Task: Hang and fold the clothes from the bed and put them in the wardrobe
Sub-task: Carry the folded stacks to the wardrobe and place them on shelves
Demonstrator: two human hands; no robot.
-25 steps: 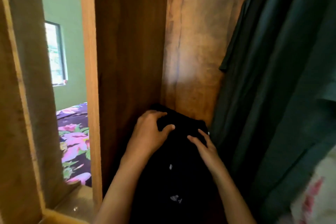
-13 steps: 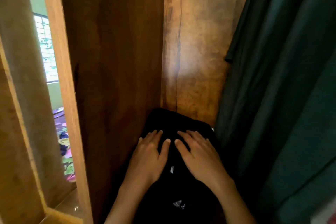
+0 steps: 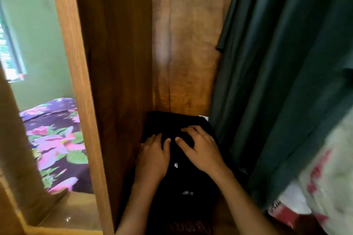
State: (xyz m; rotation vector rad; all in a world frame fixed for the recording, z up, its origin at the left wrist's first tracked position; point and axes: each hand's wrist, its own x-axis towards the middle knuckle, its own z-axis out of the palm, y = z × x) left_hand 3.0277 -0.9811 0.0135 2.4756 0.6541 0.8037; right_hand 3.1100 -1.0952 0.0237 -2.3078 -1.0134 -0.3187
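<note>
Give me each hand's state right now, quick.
Left hand: open, flat on the folded black garment.
Right hand: open, fingers spread, resting on the same garment.

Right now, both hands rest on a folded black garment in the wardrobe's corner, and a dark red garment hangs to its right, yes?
Not quite: the hanging garment is dark green, not red. The head view shows it right of the folded black garment, on which the left hand and right hand rest.
</note>
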